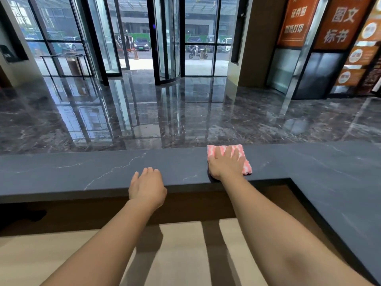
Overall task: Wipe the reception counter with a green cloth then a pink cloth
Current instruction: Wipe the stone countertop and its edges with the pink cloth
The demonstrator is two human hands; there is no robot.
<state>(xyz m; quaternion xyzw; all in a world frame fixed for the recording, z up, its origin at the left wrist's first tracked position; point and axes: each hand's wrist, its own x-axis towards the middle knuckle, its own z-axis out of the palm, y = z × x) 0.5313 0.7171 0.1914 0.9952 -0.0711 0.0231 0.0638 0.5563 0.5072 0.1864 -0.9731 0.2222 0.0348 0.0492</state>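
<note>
**A building lobby, seen from behind its front desk**

We are in the entrance hall of a commercial building. A long dark stone surface (82,172) with pale veins runs across the lower middle of the frame and turns a corner at lower right, like a reception desk. Beyond it lies a glossy dark marble floor (185,120) that mirrors the tall glass walls (61,38). At upper centre we see a curved revolving door (167,48), with parked cars (142,44) and a scooter (194,52) outside. At upper right hang orange signs (296,19) with large Chinese characters.
</note>
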